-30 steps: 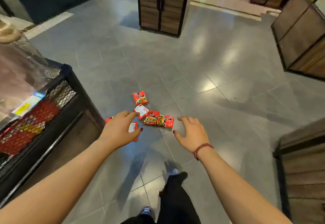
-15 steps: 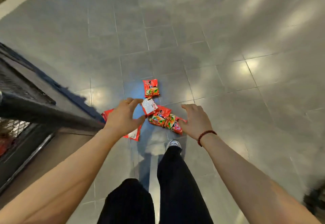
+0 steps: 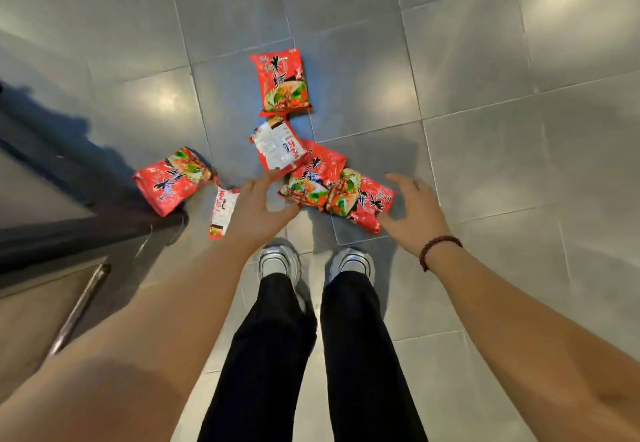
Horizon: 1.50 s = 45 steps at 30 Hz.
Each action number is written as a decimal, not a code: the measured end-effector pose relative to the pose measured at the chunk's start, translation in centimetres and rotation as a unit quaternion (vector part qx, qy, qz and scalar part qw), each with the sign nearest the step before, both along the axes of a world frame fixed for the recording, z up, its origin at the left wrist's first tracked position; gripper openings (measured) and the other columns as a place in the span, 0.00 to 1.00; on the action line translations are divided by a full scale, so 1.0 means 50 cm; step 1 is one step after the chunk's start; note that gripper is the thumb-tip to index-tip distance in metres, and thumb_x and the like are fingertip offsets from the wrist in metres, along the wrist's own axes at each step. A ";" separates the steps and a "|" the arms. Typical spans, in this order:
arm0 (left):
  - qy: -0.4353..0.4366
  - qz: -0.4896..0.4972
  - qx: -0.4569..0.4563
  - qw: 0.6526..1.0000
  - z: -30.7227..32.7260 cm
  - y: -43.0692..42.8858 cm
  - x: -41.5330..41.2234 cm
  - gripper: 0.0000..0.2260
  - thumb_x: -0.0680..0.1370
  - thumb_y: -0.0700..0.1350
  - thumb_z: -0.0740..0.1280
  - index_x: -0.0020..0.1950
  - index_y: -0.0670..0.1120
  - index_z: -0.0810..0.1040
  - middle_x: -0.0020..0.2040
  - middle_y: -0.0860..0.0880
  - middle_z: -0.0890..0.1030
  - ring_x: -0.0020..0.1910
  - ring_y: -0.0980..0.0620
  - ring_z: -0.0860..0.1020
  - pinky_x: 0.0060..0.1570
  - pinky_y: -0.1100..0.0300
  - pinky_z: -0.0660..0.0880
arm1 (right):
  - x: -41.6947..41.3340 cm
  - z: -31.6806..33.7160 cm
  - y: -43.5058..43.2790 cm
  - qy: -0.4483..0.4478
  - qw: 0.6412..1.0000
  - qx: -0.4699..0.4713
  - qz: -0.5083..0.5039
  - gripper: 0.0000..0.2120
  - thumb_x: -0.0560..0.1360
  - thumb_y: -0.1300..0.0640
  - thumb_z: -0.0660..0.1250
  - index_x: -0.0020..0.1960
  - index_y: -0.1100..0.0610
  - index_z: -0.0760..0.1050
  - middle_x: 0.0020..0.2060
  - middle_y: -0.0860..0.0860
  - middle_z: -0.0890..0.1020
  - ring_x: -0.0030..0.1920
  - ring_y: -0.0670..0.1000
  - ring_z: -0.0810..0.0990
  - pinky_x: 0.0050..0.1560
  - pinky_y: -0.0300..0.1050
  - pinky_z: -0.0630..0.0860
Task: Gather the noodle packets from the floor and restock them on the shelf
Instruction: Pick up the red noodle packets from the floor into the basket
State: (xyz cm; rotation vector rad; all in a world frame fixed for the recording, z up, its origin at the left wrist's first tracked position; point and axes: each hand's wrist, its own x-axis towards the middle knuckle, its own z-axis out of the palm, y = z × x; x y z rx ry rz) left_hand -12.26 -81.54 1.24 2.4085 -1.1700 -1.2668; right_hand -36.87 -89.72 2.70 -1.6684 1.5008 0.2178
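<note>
- Black trousers (image 3: pixel 277 355) and two pale sneakers (image 3: pixel 280 263) fill the near foreground. Both feet now stand side by side, where half a second ago only one shoe showed.
- View is now tipped straight down. Of the shelf unit (image 3: pixel 52 233) only a dark base shows at the left edge; its mesh front has gone out of view.
- Left hand (image 3: pixel 256 209): lower than before, fingers spread and gently curved, gripping nothing. Forefinger tip is at the lower corner of the white-backed packet (image 3: pixel 277 147); actual contact cannot be told. The hand covers part of a second back-up packet (image 3: pixel 223 213).
- Right hand (image 3: pixel 412 213), beaded bracelet (image 3: pixel 438 249) on its wrist: fingers wide apart and arched, empty, at the right end of the overlapped pair (image 3: pixel 346 195). Its thumb is near that pair's lower edge.
- Noodle packets all lie on the grey tiled floor (image 3: pixel 485 129), in the same arrangement as earlier.
- Left packet (image 3: pixel 173 178), beside the shelf base, is now fully uncovered; the left hand screened it before.
- Farthest packet (image 3: pixel 282 83) lies face up, alone, just beyond the white-backed one.
</note>
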 end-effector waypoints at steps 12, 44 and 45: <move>0.025 -0.035 -0.030 0.999 -0.504 0.012 0.049 0.35 0.68 0.57 0.71 0.74 0.50 0.68 0.68 0.42 0.71 0.67 0.48 0.70 0.65 0.64 0.64 | 0.020 -0.513 -0.002 0.036 0.997 0.003 0.072 0.42 0.65 0.45 0.74 0.75 0.40 0.59 0.75 0.60 0.59 0.73 0.63 0.60 0.72 0.60 0.59; 0.220 0.222 -0.126 0.942 0.009 -0.007 0.037 0.28 0.69 0.32 0.76 0.63 0.54 0.75 0.54 0.61 0.81 0.50 0.62 0.81 0.47 0.63 0.80 | 0.116 -0.018 0.017 -0.237 0.907 0.048 -0.345 0.38 0.66 0.53 0.78 0.69 0.39 0.62 0.63 0.40 0.71 0.62 0.45 0.73 0.63 0.53 0.74; 0.222 0.224 -0.131 0.940 0.059 -0.007 0.048 0.28 0.69 0.31 0.76 0.62 0.53 0.75 0.53 0.62 0.81 0.50 0.61 0.81 0.46 0.64 0.80 | 0.126 0.035 0.009 -0.243 0.911 0.051 -0.329 0.38 0.66 0.53 0.77 0.69 0.39 0.61 0.61 0.37 0.71 0.61 0.43 0.73 0.62 0.52 0.75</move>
